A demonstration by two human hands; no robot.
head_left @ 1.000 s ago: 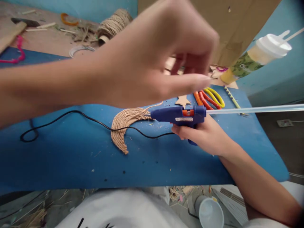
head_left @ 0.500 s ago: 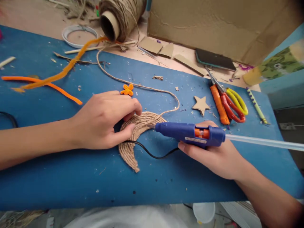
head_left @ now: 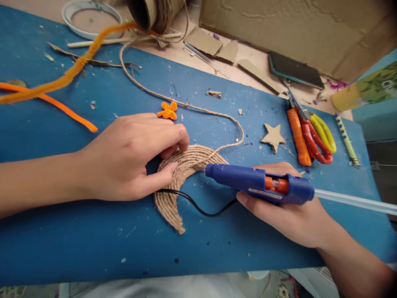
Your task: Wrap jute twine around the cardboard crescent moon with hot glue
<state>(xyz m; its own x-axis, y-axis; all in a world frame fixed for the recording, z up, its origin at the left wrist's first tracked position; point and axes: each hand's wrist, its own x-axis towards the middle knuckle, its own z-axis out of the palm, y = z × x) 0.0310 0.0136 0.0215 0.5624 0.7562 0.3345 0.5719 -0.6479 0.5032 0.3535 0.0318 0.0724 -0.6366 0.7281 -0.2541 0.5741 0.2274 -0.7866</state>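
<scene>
A cardboard crescent (head_left: pixel 167 205), covered in curved rows of twine, lies flat on the blue mat. My left hand (head_left: pixel 133 157) grips its left part, thumb on top and bent fingers at the far edge; some fingertips are hidden. In my right hand (head_left: pixel 288 219) is a blue glue gun (head_left: pixel 235 177) with a clear glue stick out of its back. Its nozzle points left at the crescent's inner edge, where bare cardboard shows. A loose length of twine (head_left: pixel 214 112) runs from the crescent up to the spool (head_left: pixel 169 14). The black cord (head_left: pixel 201 212) crosses the crescent's lower part.
An orange pipe-cleaner flower (head_left: pixel 168 110) sits just beyond my left hand. Orange pipe cleaners (head_left: pixel 70 78) lie at left. A cardboard star (head_left: pixel 273 137), scissors (head_left: pixel 316 140) and a patterned stick (head_left: pixel 346 138) are at right. Behind are cardboard scraps (head_left: pixel 203 41), a phone (head_left: pixel 296 69) and a cardboard box (head_left: pixel 279 29).
The camera view has shifted slightly. The glue gun is tilted a little more, its back end lower, with the nozzle still by the inner edge. My left hand keeps its hold.
</scene>
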